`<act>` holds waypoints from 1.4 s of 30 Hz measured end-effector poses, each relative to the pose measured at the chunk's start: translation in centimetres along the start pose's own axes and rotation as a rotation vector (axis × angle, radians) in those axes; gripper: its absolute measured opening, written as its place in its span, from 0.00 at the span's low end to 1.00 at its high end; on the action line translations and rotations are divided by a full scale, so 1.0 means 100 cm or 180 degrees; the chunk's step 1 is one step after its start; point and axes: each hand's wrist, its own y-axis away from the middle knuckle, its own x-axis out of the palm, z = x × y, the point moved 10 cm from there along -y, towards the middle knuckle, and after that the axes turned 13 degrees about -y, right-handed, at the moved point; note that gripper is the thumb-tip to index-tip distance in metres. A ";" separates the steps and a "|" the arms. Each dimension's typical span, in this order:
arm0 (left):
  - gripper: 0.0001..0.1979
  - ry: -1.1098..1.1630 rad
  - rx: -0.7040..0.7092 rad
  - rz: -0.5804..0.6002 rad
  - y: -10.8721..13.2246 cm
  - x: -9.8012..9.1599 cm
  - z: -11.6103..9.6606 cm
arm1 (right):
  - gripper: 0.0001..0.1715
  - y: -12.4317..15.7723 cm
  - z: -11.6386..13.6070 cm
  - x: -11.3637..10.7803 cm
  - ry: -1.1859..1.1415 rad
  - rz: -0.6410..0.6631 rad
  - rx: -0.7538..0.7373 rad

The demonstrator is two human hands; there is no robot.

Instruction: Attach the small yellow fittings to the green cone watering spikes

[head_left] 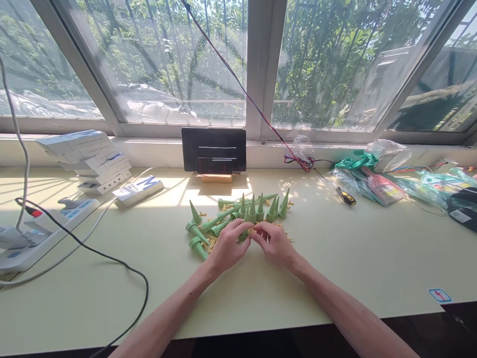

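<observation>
The left hand (230,244) gripped a green spike (243,235); the right hand (276,242) apparently pinched a yellow fitting (250,230). A slack pinch risked losing it among upright spikes (260,210).

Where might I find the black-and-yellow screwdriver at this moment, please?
In the head view, the screwdriver lies on the right side of the table, just left of the pink plastic packet and well right of the green spikes.
</observation>
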 end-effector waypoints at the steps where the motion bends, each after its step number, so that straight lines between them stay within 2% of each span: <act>1: 0.14 0.0005 -0.0005 0.0009 0.000 0.000 0.000 | 0.14 0.000 0.000 0.000 -0.0018 0.0005 -0.0014; 9: 0.14 0.0043 -0.0034 0.0101 0.002 0.004 0.001 | 0.13 0.001 -0.001 0.001 -0.0098 0.0024 -0.0042; 20: 0.13 0.0070 0.0079 0.0024 0.000 0.001 -0.004 | 0.20 0.001 0.001 0.006 0.0098 0.0167 -0.0117; 36: 0.10 0.0045 0.0074 0.0016 0.000 0.003 -0.002 | 0.23 0.001 -0.008 0.010 0.0139 0.0263 0.0129; 42: 0.12 -0.0005 -0.0005 -0.0014 0.000 0.002 0.002 | 0.18 0.000 -0.004 0.008 0.0154 0.0214 0.0155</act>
